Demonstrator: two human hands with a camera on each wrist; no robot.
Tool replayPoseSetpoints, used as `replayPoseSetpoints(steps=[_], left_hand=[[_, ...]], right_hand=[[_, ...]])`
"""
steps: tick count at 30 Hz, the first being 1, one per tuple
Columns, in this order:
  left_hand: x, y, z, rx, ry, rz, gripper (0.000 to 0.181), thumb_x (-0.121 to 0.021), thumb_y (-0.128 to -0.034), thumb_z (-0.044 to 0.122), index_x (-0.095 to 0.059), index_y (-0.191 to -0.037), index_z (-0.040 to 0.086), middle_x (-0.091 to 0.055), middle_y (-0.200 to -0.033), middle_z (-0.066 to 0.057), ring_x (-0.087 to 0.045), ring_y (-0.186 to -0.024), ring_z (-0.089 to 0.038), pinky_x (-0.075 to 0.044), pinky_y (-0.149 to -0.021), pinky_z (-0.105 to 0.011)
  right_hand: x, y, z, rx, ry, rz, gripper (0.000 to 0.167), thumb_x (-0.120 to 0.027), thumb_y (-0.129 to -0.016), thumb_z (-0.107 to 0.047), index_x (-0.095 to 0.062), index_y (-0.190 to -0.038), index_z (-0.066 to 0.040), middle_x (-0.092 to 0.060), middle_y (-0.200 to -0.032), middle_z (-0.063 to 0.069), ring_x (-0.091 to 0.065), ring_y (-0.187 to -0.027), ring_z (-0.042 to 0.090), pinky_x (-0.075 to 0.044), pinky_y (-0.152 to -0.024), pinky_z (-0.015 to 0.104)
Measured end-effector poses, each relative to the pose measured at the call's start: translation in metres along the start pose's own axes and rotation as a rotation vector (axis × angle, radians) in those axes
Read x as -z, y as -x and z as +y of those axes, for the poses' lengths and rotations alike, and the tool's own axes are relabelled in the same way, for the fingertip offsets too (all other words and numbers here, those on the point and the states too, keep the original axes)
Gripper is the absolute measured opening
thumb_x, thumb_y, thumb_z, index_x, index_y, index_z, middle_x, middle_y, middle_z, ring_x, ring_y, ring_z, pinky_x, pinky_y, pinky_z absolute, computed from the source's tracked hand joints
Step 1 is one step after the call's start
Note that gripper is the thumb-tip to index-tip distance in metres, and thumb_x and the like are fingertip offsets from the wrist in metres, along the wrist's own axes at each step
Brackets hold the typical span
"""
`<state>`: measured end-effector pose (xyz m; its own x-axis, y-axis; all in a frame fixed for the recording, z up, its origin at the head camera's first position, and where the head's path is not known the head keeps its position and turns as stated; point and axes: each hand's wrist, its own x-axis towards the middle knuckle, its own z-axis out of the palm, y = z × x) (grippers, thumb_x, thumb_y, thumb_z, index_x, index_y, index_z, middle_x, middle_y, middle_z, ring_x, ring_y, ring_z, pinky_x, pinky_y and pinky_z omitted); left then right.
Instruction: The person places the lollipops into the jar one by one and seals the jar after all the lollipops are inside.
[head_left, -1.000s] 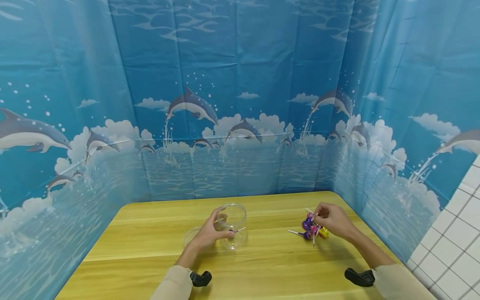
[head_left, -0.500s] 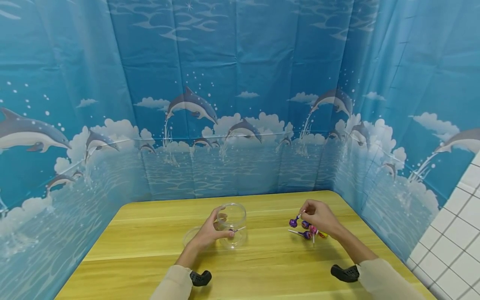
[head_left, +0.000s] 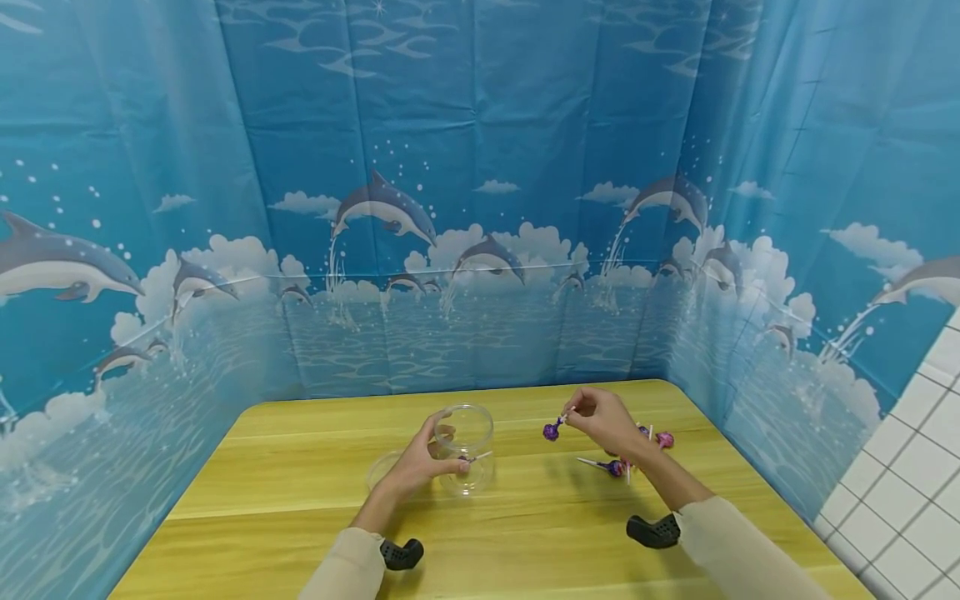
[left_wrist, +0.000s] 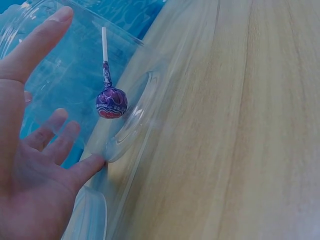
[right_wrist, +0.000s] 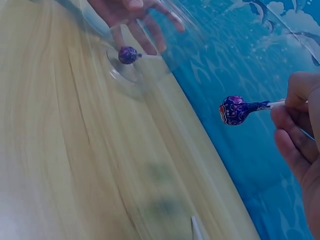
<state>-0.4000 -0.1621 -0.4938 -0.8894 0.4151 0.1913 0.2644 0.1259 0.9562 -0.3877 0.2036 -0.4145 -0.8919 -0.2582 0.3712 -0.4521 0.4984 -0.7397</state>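
Observation:
My left hand point(head_left: 416, 467) holds a clear plastic jar point(head_left: 480, 442) standing uncovered on the table, its thumb and fingers around the side. Inside the jar, one purple-wrapped lollipop point(left_wrist: 111, 102) rests with its white stick leaning up. My right hand point(head_left: 603, 421) pinches another purple lollipop point(head_left: 551, 432) by the stick, above the table to the right of the jar. In the right wrist view this lollipop's wrapped head point(right_wrist: 234, 110) points toward the jar. Below the right forearm lies a small pile of lollipops point(head_left: 615, 468), partly hidden by the arm.
A clear round lid point(head_left: 379, 471) lies left of the jar, partly behind my left hand. One pink lollipop point(head_left: 664, 439) sits at the pile's right side. The wooden table point(head_left: 300, 500) is bordered by a blue dolphin-print curtain point(head_left: 480, 342).
My right hand has lifted a purple lollipop from the pile and carried it left toward the jar. My left hand and the jar have stayed in place.

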Motion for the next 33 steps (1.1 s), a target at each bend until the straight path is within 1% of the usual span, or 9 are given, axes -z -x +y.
replayPoseSetpoints(steps=[5,13,16,20,24,28,31,33], left_hand=[[0.001,0.0,0.002,-0.001,0.002,0.0,0.094,-0.085,-0.0887,0.019,-0.028,-0.162,0.024,-0.036,-0.154,-0.026,-0.037,-0.145,-0.043,-0.043,-0.106,-0.057],[0.0,-0.002,0.004,0.017,0.032,0.007,0.094,-0.085,-0.0881,0.014,-0.028,-0.162,0.022,-0.036,-0.152,-0.027,-0.035,-0.145,-0.045,-0.043,-0.106,-0.056],[0.0,-0.002,0.004,0.025,0.044,0.009,0.094,-0.086,-0.0876,0.012,-0.028,-0.162,0.02,-0.035,-0.152,-0.028,-0.034,-0.145,-0.047,-0.043,-0.106,-0.057],[0.001,-0.003,0.004,0.031,0.043,0.005,0.095,-0.085,-0.0878,0.013,-0.026,-0.162,0.019,-0.034,-0.153,-0.029,-0.033,-0.144,-0.049,-0.042,-0.105,-0.059],[0.001,-0.004,0.004,0.035,0.039,-0.003,0.096,-0.085,-0.0886,0.015,-0.024,-0.163,0.018,-0.033,-0.153,-0.028,-0.035,-0.143,-0.049,-0.04,-0.106,-0.061],[0.0,-0.005,0.005,0.039,0.058,-0.014,0.096,-0.084,-0.0889,0.013,-0.023,-0.163,0.017,-0.031,-0.157,-0.025,-0.037,-0.142,-0.048,-0.041,-0.106,-0.06],[0.0,-0.006,0.004,0.046,0.083,-0.013,0.097,-0.084,-0.0882,0.011,-0.022,-0.162,0.015,-0.026,-0.161,-0.024,-0.037,-0.142,-0.047,-0.04,-0.106,-0.059],[-0.001,-0.006,0.003,0.053,0.099,-0.007,0.097,-0.084,-0.0878,0.01,-0.022,-0.161,0.014,-0.024,-0.163,-0.023,-0.035,-0.143,-0.045,-0.036,-0.109,-0.06]], right_hand=[[-0.011,-0.012,-0.006,0.019,-0.038,0.003,0.004,-0.07,-0.098,-0.008,-0.066,-0.095,-0.007,-0.071,-0.096,0.008,-0.069,-0.085,0.02,-0.054,-0.077,0.039],[-0.031,-0.032,-0.032,0.07,-0.096,-0.005,0.004,-0.069,-0.1,-0.008,-0.066,-0.097,-0.006,-0.071,-0.098,0.008,-0.069,-0.086,0.02,-0.054,-0.078,0.039],[-0.043,-0.042,-0.043,0.086,-0.125,-0.007,0.004,-0.069,-0.099,-0.008,-0.067,-0.097,-0.006,-0.072,-0.097,0.008,-0.069,-0.086,0.02,-0.055,-0.078,0.039],[-0.064,-0.054,-0.055,0.12,-0.141,-0.036,0.004,-0.068,-0.099,-0.007,-0.067,-0.095,-0.005,-0.071,-0.096,0.008,-0.07,-0.087,0.022,-0.055,-0.078,0.039],[-0.089,-0.064,-0.062,0.135,-0.113,-0.076,0.005,-0.066,-0.099,-0.007,-0.067,-0.095,-0.004,-0.07,-0.094,0.005,-0.07,-0.087,0.024,-0.056,-0.076,0.039],[-0.112,-0.07,-0.067,0.139,-0.048,-0.101,0.007,-0.067,-0.098,-0.01,-0.068,-0.096,-0.003,-0.069,-0.091,0.0,-0.069,-0.084,0.017,-0.057,-0.073,0.036],[-0.125,-0.073,-0.07,0.163,-0.001,-0.109,0.008,-0.066,-0.098,-0.01,-0.069,-0.097,-0.002,-0.07,-0.09,-0.001,-0.069,-0.083,0.014,-0.057,-0.072,0.035],[-0.132,-0.073,-0.071,0.178,0.04,-0.113,0.006,-0.065,-0.098,-0.009,-0.069,-0.097,-0.004,-0.07,-0.091,-0.001,-0.068,-0.083,0.013,-0.057,-0.072,0.033]])
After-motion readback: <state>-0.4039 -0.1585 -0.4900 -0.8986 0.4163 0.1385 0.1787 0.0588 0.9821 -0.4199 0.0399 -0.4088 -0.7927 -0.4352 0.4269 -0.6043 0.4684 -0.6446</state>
